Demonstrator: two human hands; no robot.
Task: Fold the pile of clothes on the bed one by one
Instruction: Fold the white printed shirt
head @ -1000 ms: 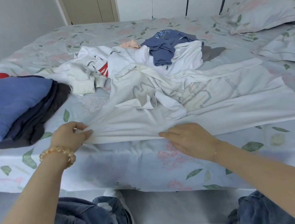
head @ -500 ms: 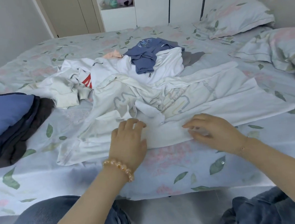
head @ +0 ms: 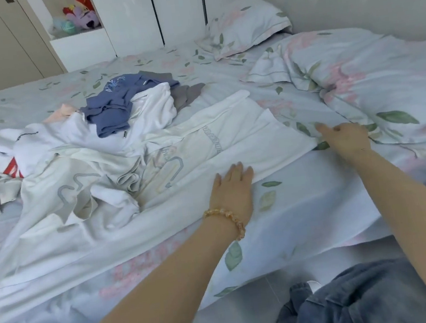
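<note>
The left hand (head: pixel 232 188) lies flat with its fingers straight and together, palm down on the near hem of a white garment (head: pixel 205 146) spread across the bed (head: pixel 304 204); a beaded amber bracelet (head: pixel 226 219) circles its wrist. The right hand (head: pixel 347 136) reaches farther out to the garment's right-hand corner, its fingers extended toward the cloth's edge and resting there; whether it pinches the fabric or only presses it cannot be told. So the garment lies directly under and ahead of both hands, running from the near bed edge up and away to the left, its right half smoothed and its left half bunched in folds with a pale grey printed outline showing.

Beyond it, toward the middle of the bed, sits the rest of the pile: a blue garment (head: pixel 117 103) on top of a white top (head: pixel 153 109), a grey piece (head: pixel 188 95) just behind, a peach scrap (head: pixel 61 113) to the left, and another white garment with red lettering (head: pixel 11 171) at the far left edge. The floral sheet covers the bed, with a crumpled floral duvet (head: pixel 356 76) to the right of the right hand and a matching pillow (head: pixel 244 25) near the wall. A white wardrobe (head: pixel 131 16) stands behind, with soft toys (head: pixel 78 17) on an open shelf. Jeans-clad knees (head: pixel 355 301) show at the bottom.
</note>
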